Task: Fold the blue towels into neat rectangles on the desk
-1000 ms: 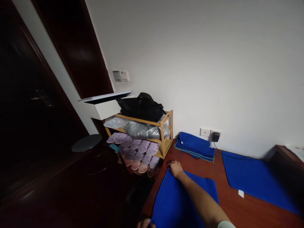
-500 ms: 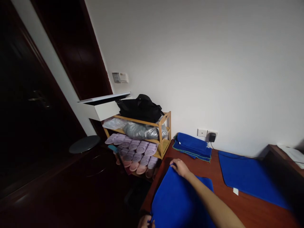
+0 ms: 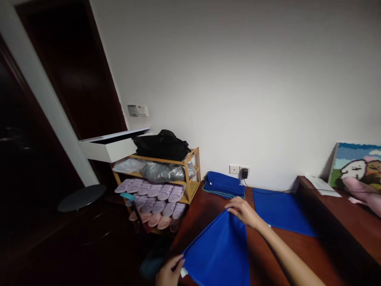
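A blue cloth (image 3: 218, 248) is stretched between my hands above the reddish-brown table (image 3: 268, 258), its top edge slanting up to the right. My left hand (image 3: 169, 271) pinches the near left corner, where a small white tag shows. Its far corner is pinched between thumb and fingers of my right hand (image 3: 242, 210). Behind my right hand lies a stack of folded blue cloths (image 3: 224, 184) with green edging, against the wall. Another blue cloth (image 3: 282, 210) is spread flat on the table to the right.
Left of the table stands a wooden rack (image 3: 189, 182) with several slippers (image 3: 156, 190) and a black bag (image 3: 162, 145). A round stool (image 3: 81, 197) is farther left. A charger (image 3: 244, 173) plugs into the wall. On the right, a raised ledge (image 3: 315, 202) carries a picture (image 3: 357, 163).
My right hand has lifted its corner of the cloth and moved right. My left hand has come further into view, moving left. The view has turned to the right, showing the picture.
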`<state>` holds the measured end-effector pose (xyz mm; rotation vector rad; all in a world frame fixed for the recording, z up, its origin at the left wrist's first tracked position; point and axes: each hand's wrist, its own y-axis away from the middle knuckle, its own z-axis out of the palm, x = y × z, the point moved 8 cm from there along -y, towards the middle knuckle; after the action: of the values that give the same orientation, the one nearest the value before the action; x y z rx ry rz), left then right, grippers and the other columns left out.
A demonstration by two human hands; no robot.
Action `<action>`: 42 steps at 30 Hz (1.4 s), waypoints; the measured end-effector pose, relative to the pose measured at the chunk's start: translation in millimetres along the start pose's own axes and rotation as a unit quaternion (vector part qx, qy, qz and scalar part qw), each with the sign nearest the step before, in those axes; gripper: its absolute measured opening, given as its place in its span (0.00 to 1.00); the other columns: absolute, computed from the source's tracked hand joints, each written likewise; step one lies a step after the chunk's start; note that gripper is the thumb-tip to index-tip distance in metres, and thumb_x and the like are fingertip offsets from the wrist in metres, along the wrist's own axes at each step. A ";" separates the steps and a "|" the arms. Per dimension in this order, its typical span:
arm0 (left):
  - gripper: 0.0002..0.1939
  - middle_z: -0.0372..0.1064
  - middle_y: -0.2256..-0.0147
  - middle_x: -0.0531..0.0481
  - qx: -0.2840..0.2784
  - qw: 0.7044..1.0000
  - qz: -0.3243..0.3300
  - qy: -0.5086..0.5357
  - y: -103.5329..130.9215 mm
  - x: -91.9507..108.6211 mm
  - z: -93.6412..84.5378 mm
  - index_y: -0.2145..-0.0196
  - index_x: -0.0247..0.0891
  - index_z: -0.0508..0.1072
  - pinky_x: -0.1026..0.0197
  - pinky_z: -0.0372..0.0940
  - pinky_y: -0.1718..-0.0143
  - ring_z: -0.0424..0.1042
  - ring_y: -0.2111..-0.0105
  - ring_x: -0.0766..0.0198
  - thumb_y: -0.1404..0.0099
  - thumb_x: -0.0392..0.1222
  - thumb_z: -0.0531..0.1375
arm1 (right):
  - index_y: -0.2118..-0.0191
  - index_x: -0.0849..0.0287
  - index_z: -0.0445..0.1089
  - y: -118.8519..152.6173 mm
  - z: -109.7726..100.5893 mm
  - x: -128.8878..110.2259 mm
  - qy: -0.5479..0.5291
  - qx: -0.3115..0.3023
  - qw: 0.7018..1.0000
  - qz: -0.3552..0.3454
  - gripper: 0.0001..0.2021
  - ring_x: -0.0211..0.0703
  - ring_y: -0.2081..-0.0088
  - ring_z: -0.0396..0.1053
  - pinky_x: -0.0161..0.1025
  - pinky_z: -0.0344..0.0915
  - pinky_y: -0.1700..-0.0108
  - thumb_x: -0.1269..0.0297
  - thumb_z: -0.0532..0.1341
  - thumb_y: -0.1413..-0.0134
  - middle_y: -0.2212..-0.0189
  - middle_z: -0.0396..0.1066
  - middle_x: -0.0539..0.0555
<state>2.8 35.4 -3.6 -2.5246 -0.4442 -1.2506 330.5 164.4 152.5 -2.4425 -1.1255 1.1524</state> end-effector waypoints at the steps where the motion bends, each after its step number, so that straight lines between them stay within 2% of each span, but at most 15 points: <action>1: 0.19 0.84 0.60 0.51 -0.002 0.999 0.020 0.027 0.3 15.8 -7.6 0.67 0.50 0.84 0.54 0.76 0.52 0.82 0.56 0.48 0.43 0.60 0.58 | 0.53 0.51 0.80 7.5 -16.3 -0.6 -0.001 0.025 1.000 0.014 0.16 0.49 0.54 0.73 0.46 0.68 0.47 0.49 0.58 0.31 0.57 0.79 0.57; 4: 0.21 0.84 0.57 0.48 0.014 0.993 0.092 0.077 3.7 71.4 -34.9 0.63 0.47 0.85 0.53 0.76 0.50 0.81 0.54 0.49 0.41 0.62 0.61 | 0.56 0.50 0.81 35.1 -65.4 -7.4 -0.012 0.092 0.995 0.049 0.16 0.48 0.55 0.74 0.46 0.69 0.48 0.46 0.61 0.34 0.58 0.80 0.56; 7: 0.18 0.83 0.58 0.46 0.077 0.976 0.195 0.060 12.5 135.8 -63.2 0.64 0.47 0.84 0.51 0.74 0.47 0.81 0.55 0.49 0.39 0.61 0.62 | 0.59 0.51 0.81 66.9 -110.2 -21.5 -0.034 0.146 0.986 0.076 0.16 0.47 0.57 0.74 0.45 0.70 0.51 0.44 0.65 0.39 0.60 0.80 0.55; 9: 0.16 0.83 0.59 0.45 0.110 0.960 0.253 0.055 18.9 175.5 -75.7 0.65 0.47 0.84 0.48 0.71 0.44 0.80 0.55 0.49 0.38 0.59 0.62 | 0.60 0.51 0.82 87.9 -135.5 -30.3 -0.050 0.178 0.978 0.101 0.17 0.46 0.60 0.74 0.43 0.71 0.54 0.44 0.67 0.43 0.60 0.80 0.55; 11: 0.15 0.83 0.59 0.45 0.114 0.951 0.279 0.069 19.7 206.4 -80.8 0.65 0.46 0.83 0.47 0.70 0.43 0.80 0.55 0.49 0.38 0.57 0.63 | 0.60 0.52 0.82 107.2 -155.4 -35.7 -0.069 0.201 0.968 0.131 0.18 0.44 0.62 0.73 0.42 0.71 0.57 0.44 0.69 0.46 0.61 0.80 0.54; 14: 0.16 0.83 0.59 0.44 0.062 0.951 0.267 0.143 8.7 237.0 -76.3 0.65 0.43 0.83 0.48 0.73 0.46 0.80 0.55 0.49 0.41 0.58 0.65 | 0.60 0.55 0.82 130.7 -175.2 -37.5 -0.108 0.223 0.953 0.177 0.21 0.42 0.66 0.72 0.40 0.70 0.61 0.43 0.71 0.51 0.67 0.78 0.52; 17: 0.20 0.83 0.61 0.42 -0.020 0.950 0.222 0.220 -6.4 256.2 -62.5 0.65 0.40 0.82 0.51 0.76 0.54 0.81 0.58 0.49 0.46 0.58 0.69 | 0.60 0.56 0.82 147.5 -185.8 -37.9 -0.145 0.243 0.937 0.205 0.23 0.41 0.69 0.70 0.39 0.69 0.63 0.42 0.72 0.55 0.72 0.74 0.49; 19: 0.19 0.83 0.63 0.43 -0.059 0.947 0.210 0.234 -11.1 268.5 -54.7 0.66 0.39 0.81 0.54 0.76 0.59 0.81 0.61 0.51 0.48 0.57 0.70 | 0.61 0.56 0.82 155.7 -189.1 -40.1 -0.159 0.252 0.930 0.214 0.24 0.40 0.69 0.69 0.39 0.68 0.63 0.41 0.73 0.57 0.73 0.73 0.49; 23: 0.14 0.81 0.66 0.46 -0.087 0.941 0.228 0.236 -7.9 288.8 -50.8 0.69 0.40 0.79 0.59 0.73 0.62 0.79 0.64 0.57 0.48 0.52 0.69 | 0.62 0.56 0.82 169.7 -191.0 -48.9 -0.176 0.263 0.922 0.224 0.23 0.40 0.69 0.69 0.39 0.68 0.63 0.42 0.74 0.58 0.73 0.72 0.48; 32: 0.19 0.81 0.66 0.46 -0.189 0.930 0.217 0.228 -9.4 292.7 -49.8 0.65 0.38 0.82 0.58 0.72 0.61 0.79 0.65 0.57 0.49 0.54 0.73 | 0.60 0.55 0.82 195.5 -196.2 -58.7 -0.188 0.277 0.912 0.237 0.23 0.47 0.61 0.75 0.42 0.72 0.55 0.43 0.73 0.56 0.66 0.80 0.53; 38: 0.20 0.78 0.71 0.49 -0.217 0.926 0.226 0.209 -5.8 303.5 -52.6 0.67 0.39 0.80 0.60 0.71 0.67 0.77 0.70 0.58 0.50 0.56 0.73 | 0.59 0.54 0.83 205.1 -197.8 -57.9 -0.172 0.288 0.911 0.241 0.24 0.50 0.58 0.77 0.45 0.73 0.52 0.41 0.73 0.56 0.61 0.81 0.56; 42: 0.19 0.76 0.72 0.51 -0.223 0.919 0.241 0.216 -4.5 304.7 -51.8 0.66 0.39 0.79 0.61 0.69 0.67 0.75 0.71 0.60 0.48 0.56 0.72 | 0.57 0.53 0.82 209.4 -198.7 -64.7 -0.155 0.302 0.913 0.228 0.23 0.51 0.54 0.76 0.45 0.73 0.50 0.41 0.71 0.52 0.56 0.81 0.56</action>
<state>139.5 63.6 272.3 -2.3427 0.5928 -1.7629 565.4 -1.4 222.2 -2.1004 -0.1623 1.7491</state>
